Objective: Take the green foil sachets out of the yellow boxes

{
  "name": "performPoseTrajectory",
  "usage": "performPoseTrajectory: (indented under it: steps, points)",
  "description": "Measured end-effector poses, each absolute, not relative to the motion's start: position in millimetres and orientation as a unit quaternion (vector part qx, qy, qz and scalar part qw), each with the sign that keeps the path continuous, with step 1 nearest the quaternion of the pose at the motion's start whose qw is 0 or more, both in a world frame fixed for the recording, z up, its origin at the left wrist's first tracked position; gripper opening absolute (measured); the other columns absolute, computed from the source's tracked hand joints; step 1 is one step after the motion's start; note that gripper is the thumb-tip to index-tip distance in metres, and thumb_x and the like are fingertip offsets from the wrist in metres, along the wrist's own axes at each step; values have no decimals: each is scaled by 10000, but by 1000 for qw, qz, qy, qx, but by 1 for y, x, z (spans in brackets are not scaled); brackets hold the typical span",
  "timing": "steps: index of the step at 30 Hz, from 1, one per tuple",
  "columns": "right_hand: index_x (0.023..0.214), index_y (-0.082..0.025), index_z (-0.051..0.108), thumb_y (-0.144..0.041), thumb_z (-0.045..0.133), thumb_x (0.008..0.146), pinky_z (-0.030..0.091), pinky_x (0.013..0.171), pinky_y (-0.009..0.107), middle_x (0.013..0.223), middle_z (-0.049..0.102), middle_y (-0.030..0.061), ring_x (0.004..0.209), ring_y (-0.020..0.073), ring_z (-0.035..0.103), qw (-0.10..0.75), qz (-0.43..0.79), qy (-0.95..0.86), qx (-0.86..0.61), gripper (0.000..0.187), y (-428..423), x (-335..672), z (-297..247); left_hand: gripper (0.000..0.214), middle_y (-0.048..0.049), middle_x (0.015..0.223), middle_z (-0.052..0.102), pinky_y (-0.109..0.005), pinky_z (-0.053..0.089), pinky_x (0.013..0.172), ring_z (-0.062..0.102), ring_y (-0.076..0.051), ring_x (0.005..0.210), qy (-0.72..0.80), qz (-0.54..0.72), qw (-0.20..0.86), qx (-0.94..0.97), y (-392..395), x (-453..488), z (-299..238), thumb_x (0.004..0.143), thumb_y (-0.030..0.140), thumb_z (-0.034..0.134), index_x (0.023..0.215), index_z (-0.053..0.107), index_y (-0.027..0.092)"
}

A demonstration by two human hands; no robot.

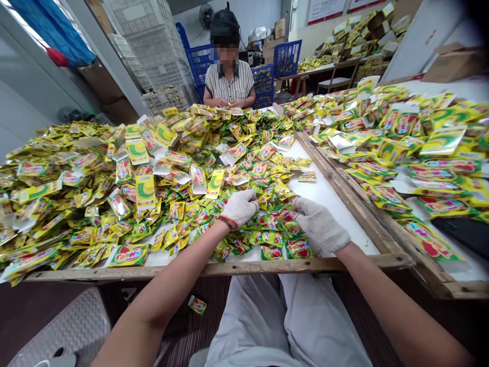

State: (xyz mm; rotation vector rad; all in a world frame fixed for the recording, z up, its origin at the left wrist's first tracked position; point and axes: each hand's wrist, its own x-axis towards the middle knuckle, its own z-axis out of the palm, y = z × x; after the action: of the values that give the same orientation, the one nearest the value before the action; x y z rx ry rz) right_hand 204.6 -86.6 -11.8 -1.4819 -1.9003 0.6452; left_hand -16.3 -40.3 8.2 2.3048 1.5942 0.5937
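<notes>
My left hand (240,208), in a white knit glove, is over the pile of small green and yellow packets (269,224) with its fingers curled together. Across from it, my right hand (321,228), gloved the same way, has its thumb and fingers pinched at the right edge of that pile. Whatever lies between the fingers of either hand is too small or hidden to make out. Just beyond my left hand are an upright yellow box (215,184) and a white-flapped open carton (198,179). A flat printed carton (129,255) lies near the table's front edge.
A wooden strip (336,188) divides the white table. Heaped cartons (439,148) cover the right section, with a dark phone-like object (462,234) among them. Opposite sits a person (229,81), hands together. A plastic stool (72,326) and a fallen carton (197,305) are below.
</notes>
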Motion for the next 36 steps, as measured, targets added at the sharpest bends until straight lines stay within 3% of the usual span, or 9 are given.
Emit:
performPoseTrajectory:
  steps: [3, 9, 11, 14, 16, 19, 25, 30, 36]
  points:
    - [840, -204, 568, -333, 509, 807, 393, 541, 252, 605, 585, -22, 543, 133, 506, 357, 333, -658, -574, 145, -106, 205, -7, 270, -44, 832, 607, -285, 428, 667, 544, -188, 748, 557, 184, 89, 805, -41, -1, 8, 705, 409, 613, 868, 614, 194]
    - [774, -200, 501, -416, 585, 778, 324, 436, 220, 450, 475, -73, 413, 87, 392, 426, 445, -550, -564, 232, -130, 201, 0, 154, -52, 785, 613, -303, 464, 718, 576, -202, 785, 583, 193, 98, 783, -28, 0, 17, 678, 188, 538, 817, 605, 179]
    - [806, -201, 499, -436, 622, 757, 306, 410, 205, 451, 477, -80, 400, 78, 382, 453, 485, -512, -545, 269, -133, 198, 0, 139, -34, 757, 613, -293, 483, 715, 578, -178, 758, 581, 276, 181, 744, -35, -8, 22, 696, 179, 502, 798, 595, 166]
    - [854, -202, 504, -442, 636, 747, 281, 379, 190, 462, 494, -76, 391, 77, 394, 485, 528, -468, -517, 294, -135, 187, 1, 200, -24, 804, 637, -291, 520, 669, 600, -144, 684, 535, 405, 434, 601, -64, -13, 28, 676, 179, 506, 858, 585, 155]
    - [846, -200, 514, -442, 625, 755, 273, 366, 188, 458, 496, -70, 381, 77, 396, 489, 522, -468, -518, 281, -136, 177, 5, 266, -30, 861, 652, -299, 539, 635, 622, -136, 645, 485, 421, 571, 511, -91, -11, 31, 657, 188, 540, 919, 578, 159]
    - [813, -200, 525, -423, 616, 762, 291, 363, 194, 458, 493, -66, 372, 77, 401, 488, 481, -496, -534, 246, -138, 165, 9, 300, -40, 904, 663, -312, 560, 662, 654, -146, 674, 415, 422, 665, 455, -126, -6, 32, 657, 215, 624, 949, 580, 161]
    - [818, -207, 514, -425, 581, 802, 344, 392, 209, 463, 509, -59, 379, 97, 456, 486, 460, -513, -538, 229, -150, 156, 5, 400, -38, 857, 651, -273, 564, 579, 667, -149, 634, 424, 435, 673, 421, -149, -5, 25, 683, 414, 741, 897, 521, 157]
    - [884, -211, 506, -439, 566, 822, 359, 397, 212, 466, 527, -61, 375, 105, 474, 489, 490, -490, -530, 244, -157, 153, -1, 401, 2, 785, 602, -284, 569, 599, 646, -129, 620, 407, 455, 678, 409, -151, -5, 17, 708, 469, 715, 830, 491, 160]
    - [959, -210, 504, -477, 625, 770, 467, 481, 245, 753, 641, 16, 533, 130, 569, 526, 437, -488, -542, 350, -152, 153, -9, 352, 42, 676, 475, -225, 532, 600, 535, -76, 612, 419, 464, 582, 520, -155, -5, 18, 710, 427, 723, 767, 514, 150]
